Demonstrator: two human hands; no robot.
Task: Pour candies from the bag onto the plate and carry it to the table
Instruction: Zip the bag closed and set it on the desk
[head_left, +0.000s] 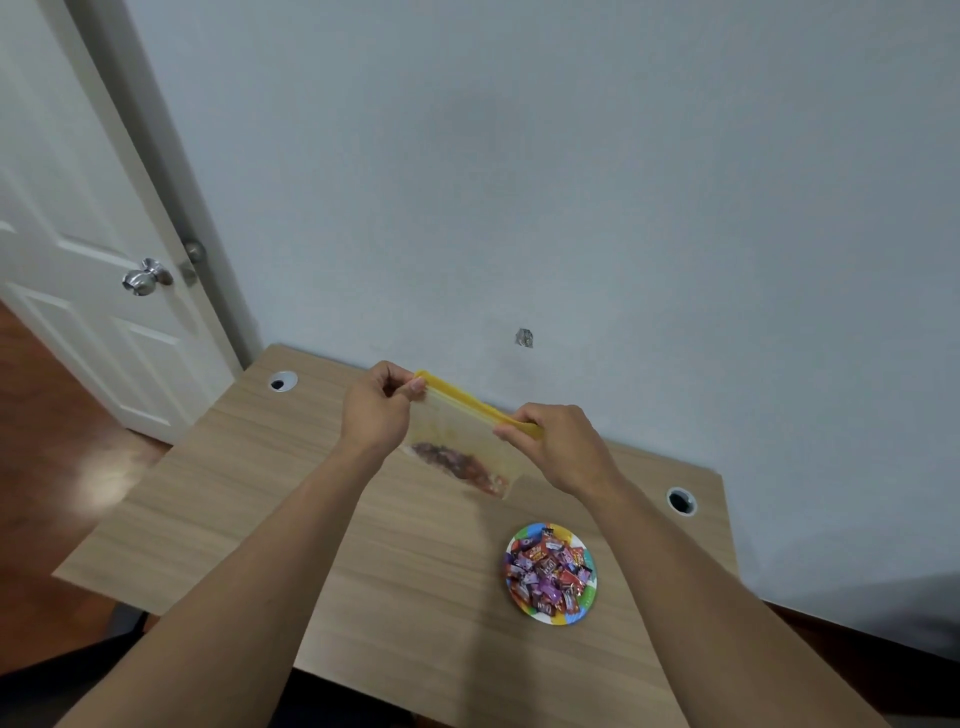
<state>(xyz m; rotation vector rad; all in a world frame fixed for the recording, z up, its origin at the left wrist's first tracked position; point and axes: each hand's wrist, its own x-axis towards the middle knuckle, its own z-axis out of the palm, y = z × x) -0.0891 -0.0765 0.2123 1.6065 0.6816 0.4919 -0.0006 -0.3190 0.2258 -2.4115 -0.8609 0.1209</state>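
Count: one plate, one bag, two hands, two cable holes.

Nearest, one round paper plate with a multicoloured rim (586, 605) is sitting on the light wood-grain counter (249, 499), right of centre; it is carrying a heap of small wrapped candies in red, purple and orange (548, 571), too many and too overlapped to count.

Farther out, one clear plastic zip bag with a yellow closure strip (462, 434) is hanging above the counter, well apart from the plate. A small cluster of dark red and purple candies is sagging in its lower edge.

The left hand (376, 410) is pinching the strip's left end, fingers (415, 387) clamped on it. The right hand (558, 447) is gripping the strip's right end, fingers pressed together on it.

Farthest: two round cable holes (283, 382) in the counter, a pale wall, a white panelled door (78, 249) with a metal knob.
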